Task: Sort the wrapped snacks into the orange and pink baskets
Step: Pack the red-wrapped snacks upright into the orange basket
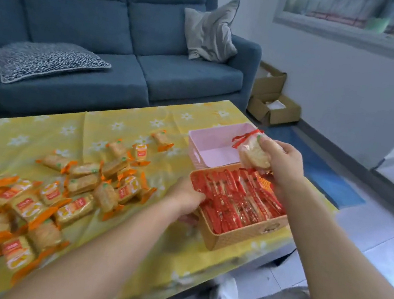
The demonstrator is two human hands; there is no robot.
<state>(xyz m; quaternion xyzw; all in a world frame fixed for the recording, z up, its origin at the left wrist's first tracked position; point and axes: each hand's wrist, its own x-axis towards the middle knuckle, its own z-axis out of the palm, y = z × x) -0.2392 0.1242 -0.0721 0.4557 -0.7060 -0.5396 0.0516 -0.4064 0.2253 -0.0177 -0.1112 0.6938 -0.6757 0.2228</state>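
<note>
Head view: red-wrapped snack [253, 152] clamped in right hand [283, 161], held above the near edge of the pink basket [206, 148], just past the orange basket [237, 233]. Orange basket already packed with red-wrapped snacks [237, 200] standing in rows, apparently near full. Pink basket showing a bare floor, nothing in it as far as visible. Left hand [186, 198] resting at the orange basket's left rim, grip curled against it; whether pinching the rim or merely touching, cannot tell. Further left on the yellow-clothed worktop [126, 248], a large loose spread of orange-wrapped snacks [79, 183], unsorted. By judgement, roughly half done: red kind mostly binned, orange kind entirely left, probably bound for the pink basket.
</note>
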